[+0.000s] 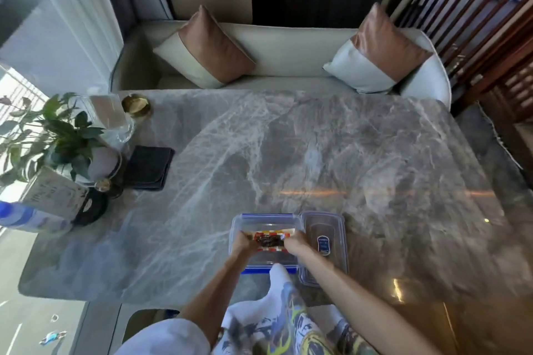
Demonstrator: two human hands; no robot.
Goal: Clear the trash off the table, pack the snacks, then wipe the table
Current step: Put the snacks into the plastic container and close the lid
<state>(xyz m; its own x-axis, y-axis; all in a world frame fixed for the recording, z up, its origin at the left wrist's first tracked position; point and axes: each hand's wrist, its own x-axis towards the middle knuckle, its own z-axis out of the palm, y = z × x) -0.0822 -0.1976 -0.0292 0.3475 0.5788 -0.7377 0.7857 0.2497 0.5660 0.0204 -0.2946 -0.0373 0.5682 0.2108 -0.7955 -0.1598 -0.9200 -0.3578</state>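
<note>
Both your forearms reach forward over the counter's (317,153) near edge, with your left hand (240,242) and right hand (294,243) down inside the clear container (259,216). Each grip curls around one end of the snack packets (269,239), inside the container. The lid (323,239) lies just beside it on the right.

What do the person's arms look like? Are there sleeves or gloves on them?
No gloves, and no watch or bracelet shows. The left arm is bare up to a loose white short sleeve. The right arm is bare as far as the picture reaches. The shirt is white with a yellow, grey and black cartoon print.
</note>
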